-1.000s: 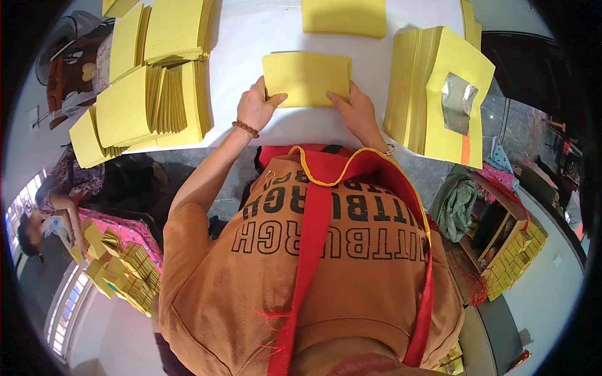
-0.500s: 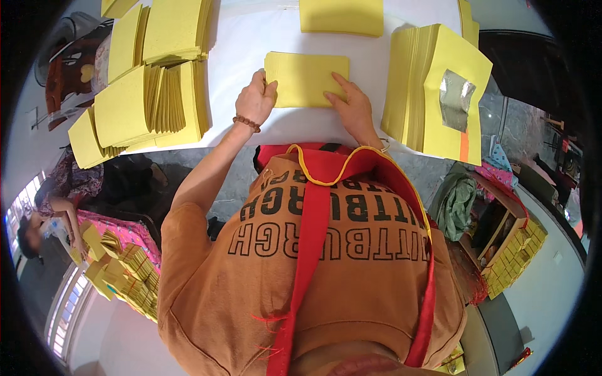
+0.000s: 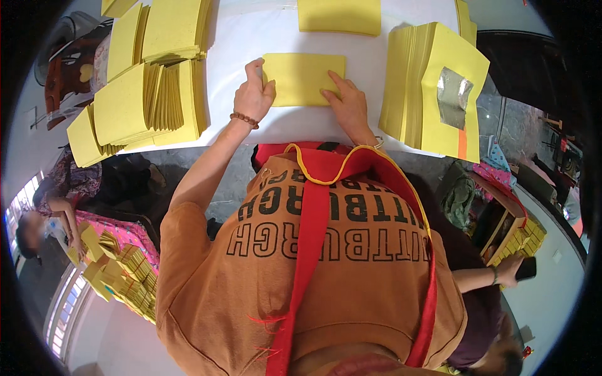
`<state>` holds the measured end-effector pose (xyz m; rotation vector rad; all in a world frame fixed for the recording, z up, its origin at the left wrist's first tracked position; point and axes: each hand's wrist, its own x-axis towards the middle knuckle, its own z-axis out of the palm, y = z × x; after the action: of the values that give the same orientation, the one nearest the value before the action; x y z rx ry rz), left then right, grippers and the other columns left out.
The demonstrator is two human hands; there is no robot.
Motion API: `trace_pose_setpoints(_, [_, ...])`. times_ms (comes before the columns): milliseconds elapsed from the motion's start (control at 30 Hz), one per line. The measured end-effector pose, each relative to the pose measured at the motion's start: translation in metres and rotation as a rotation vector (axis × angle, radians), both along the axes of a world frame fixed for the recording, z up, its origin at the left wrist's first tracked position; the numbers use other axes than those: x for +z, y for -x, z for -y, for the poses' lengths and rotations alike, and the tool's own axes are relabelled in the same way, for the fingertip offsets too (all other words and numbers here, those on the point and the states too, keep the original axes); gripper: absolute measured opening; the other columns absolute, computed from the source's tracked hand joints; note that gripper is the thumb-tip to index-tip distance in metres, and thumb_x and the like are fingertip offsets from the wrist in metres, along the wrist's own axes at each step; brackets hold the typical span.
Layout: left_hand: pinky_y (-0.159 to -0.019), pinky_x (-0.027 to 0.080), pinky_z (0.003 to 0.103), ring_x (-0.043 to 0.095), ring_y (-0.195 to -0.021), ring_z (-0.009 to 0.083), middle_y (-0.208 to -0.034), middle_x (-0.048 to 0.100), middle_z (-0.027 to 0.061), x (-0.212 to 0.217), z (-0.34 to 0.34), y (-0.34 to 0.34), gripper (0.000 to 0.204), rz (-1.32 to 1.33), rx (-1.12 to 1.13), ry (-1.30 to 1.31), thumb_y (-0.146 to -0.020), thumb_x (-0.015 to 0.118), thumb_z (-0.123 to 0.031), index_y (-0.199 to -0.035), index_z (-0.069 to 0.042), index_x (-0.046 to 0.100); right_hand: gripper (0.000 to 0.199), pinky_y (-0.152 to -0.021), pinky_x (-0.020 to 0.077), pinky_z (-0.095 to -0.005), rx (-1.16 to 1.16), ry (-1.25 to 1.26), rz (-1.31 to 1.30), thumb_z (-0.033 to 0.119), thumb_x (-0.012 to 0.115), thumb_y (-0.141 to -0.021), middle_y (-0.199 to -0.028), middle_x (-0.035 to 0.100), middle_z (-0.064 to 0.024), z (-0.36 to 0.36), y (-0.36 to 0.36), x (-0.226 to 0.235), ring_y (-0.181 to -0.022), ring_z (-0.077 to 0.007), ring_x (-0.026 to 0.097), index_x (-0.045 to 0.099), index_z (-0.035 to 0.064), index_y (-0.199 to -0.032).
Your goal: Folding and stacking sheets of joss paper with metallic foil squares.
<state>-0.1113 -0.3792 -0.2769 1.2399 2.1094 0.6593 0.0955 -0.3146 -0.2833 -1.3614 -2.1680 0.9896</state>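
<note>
A rectangular piece of yellow paper (image 3: 301, 78), perhaps a thin stack, lies flat on the white tabletop in front of me. My left hand (image 3: 253, 97) is at its left edge, with the thumb against that edge and the index finger apart by the far corner. Something small and grey shows at its fingers. My right hand (image 3: 348, 106) rests on the right side of the paper, thumb and index finger spread on top. I cannot see its remaining fingers well.
Piles of yellow paper (image 3: 119, 103) stand at the left; a thick yellow stack (image 3: 401, 88) with a silver patch (image 3: 454, 97) is at the right. Another yellow stack (image 3: 338, 15) lies beyond. A person with a black phone (image 3: 526, 269) is behind at right; another person (image 3: 63, 207) handles yellow bundles at left.
A person holding a phone has come into view behind me at the right. My left index finger has lifted slightly from the paper's edge; my right hand stays on the paper.
</note>
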Motion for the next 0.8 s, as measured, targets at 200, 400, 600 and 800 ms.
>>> trace_pose_setpoints(200, [-0.058,0.045,0.050,0.058,-0.065,0.0419,-0.069,0.060,0.0216,0.007,-0.001,0.000,0.050,-0.073,-0.048,0.052,-0.079,0.058,-0.016,-0.121,-0.008,0.032,0.043,-0.069,0.0431,-0.0414,-0.003,0.013,0.034,0.025,0.062,-0.077,-0.086,0.059,-0.0141,0.001,0.000,-0.001,-0.078,-0.0313,0.057,0.055,0.0102,-0.117])
trace_pose_setpoints(400, [-0.076,0.042,0.044,0.053,-0.096,0.0319,-0.104,0.057,0.0152,0.019,-0.011,-0.005,0.037,-0.461,-0.250,-0.223,-0.078,0.062,-0.021,-0.111,-0.007,0.050,0.042,-0.064,0.0409,-0.0405,-0.023,-0.029,0.028,0.023,0.063,-0.076,-0.085,0.059,-0.0129,0.003,0.001,-0.006,-0.075,-0.0303,0.057,0.056,0.0104,-0.116])
trace_pose_setpoints(600, [-0.098,0.031,0.043,0.039,-0.118,0.0333,-0.129,0.043,0.0153,-0.011,-0.030,-0.038,0.045,-0.459,-0.523,-0.471,-0.080,0.059,-0.023,-0.122,-0.007,0.049,0.041,-0.069,0.0416,-0.0425,-0.037,0.016,0.004,0.023,0.063,-0.077,-0.083,0.059,-0.0134,0.001,0.003,-0.003,-0.077,-0.0301,0.058,0.056,0.0094,-0.115])
trace_pose_setpoints(800, [-0.102,0.026,0.046,0.032,-0.125,0.0335,-0.134,0.038,0.0152,-0.021,-0.027,-0.044,0.052,-0.525,-0.559,-0.367,-0.082,0.056,-0.028,-0.128,-0.010,0.043,0.043,-0.076,0.0440,-0.0399,-0.171,-0.072,0.041,0.023,0.064,-0.078,-0.108,0.054,-0.0136,0.008,-0.004,0.008,-0.090,-0.0297,0.055,0.054,0.0105,-0.118])
